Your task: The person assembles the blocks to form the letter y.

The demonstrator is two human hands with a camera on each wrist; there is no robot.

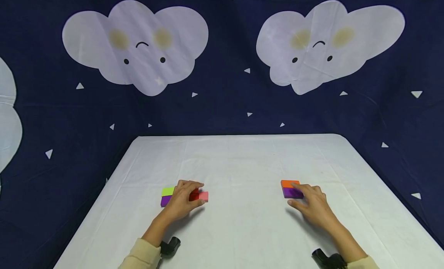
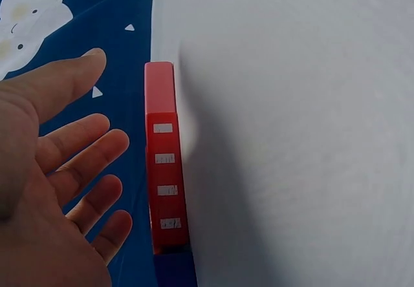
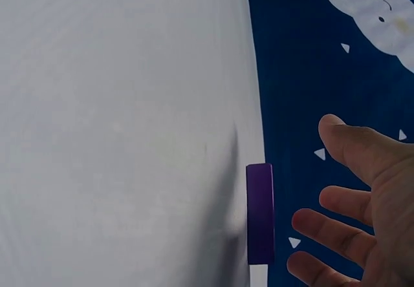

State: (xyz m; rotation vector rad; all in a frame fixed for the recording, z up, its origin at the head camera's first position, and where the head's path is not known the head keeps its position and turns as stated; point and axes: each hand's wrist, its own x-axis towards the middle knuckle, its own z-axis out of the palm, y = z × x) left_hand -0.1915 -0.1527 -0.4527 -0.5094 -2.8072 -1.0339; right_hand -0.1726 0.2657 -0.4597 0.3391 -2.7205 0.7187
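Note:
My left hand (image 1: 182, 199) hovers over a row of coloured blocks on the white table, fingers spread and thumb apart. A lime green block (image 1: 168, 191) and a purple block (image 1: 165, 200) show left of it, a pink block (image 1: 204, 196) to its right. The left wrist view shows a long red block (image 2: 167, 183) with several pale marks joining the pink one. At the right, my right hand (image 1: 315, 207) is held with loosely bent, parted fingers beside an orange block (image 1: 289, 184) and a purple block (image 1: 292, 193), which lie against each other. Neither hand grips anything.
A white cloth covers the table (image 1: 236, 161), its far edge meeting a dark blue curtain (image 1: 229, 107) printed with clouds and triangles. Black wrist cameras are worn on the left wrist (image 1: 170, 247) and right wrist (image 1: 327, 259), low over the cloth.

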